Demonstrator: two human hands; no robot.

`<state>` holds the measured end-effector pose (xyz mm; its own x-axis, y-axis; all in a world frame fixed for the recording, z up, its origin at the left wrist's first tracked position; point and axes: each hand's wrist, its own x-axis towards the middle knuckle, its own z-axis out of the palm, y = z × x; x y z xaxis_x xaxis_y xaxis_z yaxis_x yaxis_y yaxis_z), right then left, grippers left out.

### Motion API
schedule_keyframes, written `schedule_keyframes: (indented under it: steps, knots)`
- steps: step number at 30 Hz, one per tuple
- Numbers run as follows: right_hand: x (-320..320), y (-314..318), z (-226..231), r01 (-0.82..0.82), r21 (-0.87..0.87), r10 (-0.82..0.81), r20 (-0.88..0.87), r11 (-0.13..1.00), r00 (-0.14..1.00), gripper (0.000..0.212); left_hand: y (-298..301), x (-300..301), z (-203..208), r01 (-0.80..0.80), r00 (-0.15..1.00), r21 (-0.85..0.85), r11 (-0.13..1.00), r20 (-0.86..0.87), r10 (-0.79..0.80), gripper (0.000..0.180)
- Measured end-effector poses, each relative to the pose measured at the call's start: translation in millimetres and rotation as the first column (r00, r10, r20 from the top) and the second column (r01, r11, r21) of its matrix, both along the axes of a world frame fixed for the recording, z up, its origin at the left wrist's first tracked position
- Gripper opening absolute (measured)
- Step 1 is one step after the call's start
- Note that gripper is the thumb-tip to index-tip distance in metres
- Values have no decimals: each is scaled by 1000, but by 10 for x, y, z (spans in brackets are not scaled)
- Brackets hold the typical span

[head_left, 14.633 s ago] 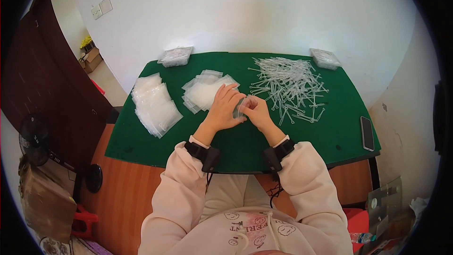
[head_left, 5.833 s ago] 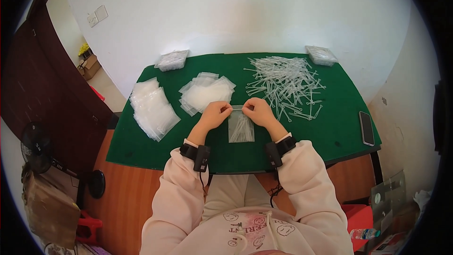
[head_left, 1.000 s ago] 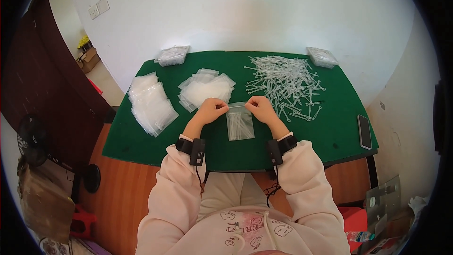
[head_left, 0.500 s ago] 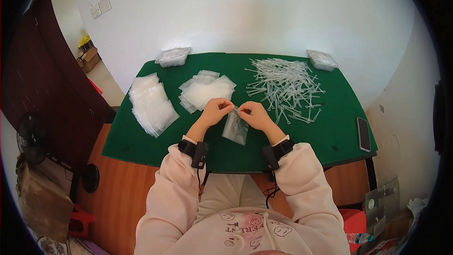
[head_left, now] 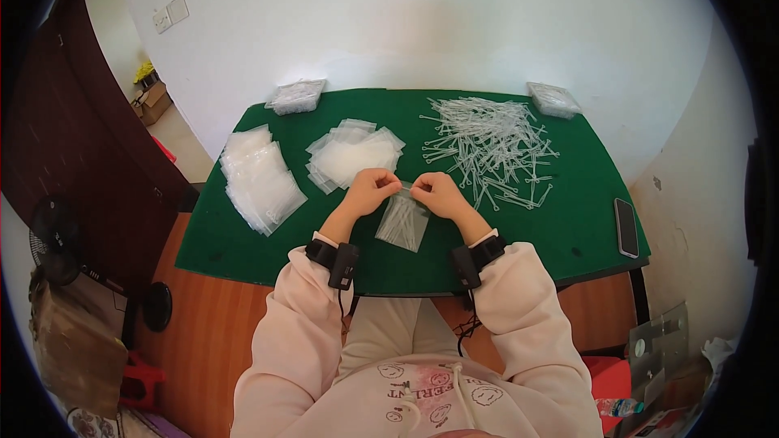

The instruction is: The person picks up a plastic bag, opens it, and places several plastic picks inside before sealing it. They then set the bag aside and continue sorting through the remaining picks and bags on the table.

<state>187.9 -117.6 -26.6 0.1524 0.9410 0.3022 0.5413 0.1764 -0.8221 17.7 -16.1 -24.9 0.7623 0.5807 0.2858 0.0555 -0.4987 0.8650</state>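
Observation:
My left hand point(head_left: 375, 188) and my right hand point(head_left: 438, 193) each pinch the top edge of a small clear plastic bag point(head_left: 402, 225) above the near middle of the table. Several thin clear sticks show inside the bag as it hangs down toward me. Just beyond my left hand is a loose heap of flat clear bags point(head_left: 355, 150). A big pile of clear sticks with small looped ends point(head_left: 491, 142) spreads beyond my right hand. More bags, fanned out in an overlapping stack point(head_left: 260, 182), lie at the left.
Green cloth covers the table point(head_left: 341, 264). Clear boxes stand at its back left point(head_left: 297, 97) and back right point(head_left: 554, 100) corners, by the white wall. A dark phone point(head_left: 626, 228) lies near the right edge. A black fan point(head_left: 55, 231) is on the left, beside a dark door point(head_left: 89, 113).
The bag has turned flatter toward me, so the sticks inside show more plainly. My two hands have drawn slightly apart along its top edge.

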Motion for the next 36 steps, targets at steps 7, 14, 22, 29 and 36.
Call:
schedule_keyframes:
  steps: [7,14,22,29,36]
  knots:
    - [156,11,5,66,-14,-66,-40,998,997,15,95,-76,8,-97,995,-182,978,8,100,14]
    - [71,-13,8,111,142,-74,-248,984,966,15,-31,-24,35,23,999,-141,990,-31,-28,18]
    - [-152,-36,54,38,262,23,-224,964,974,13,-160,33,85,32,999,25,999,31,-33,19]
    - [-85,-3,34,134,266,-66,-250,954,966,12,-117,17,101,-28,998,25,999,53,27,19]
    - [68,13,2,236,226,-161,-307,945,938,13,-19,-33,82,-86,995,66,994,52,83,19]
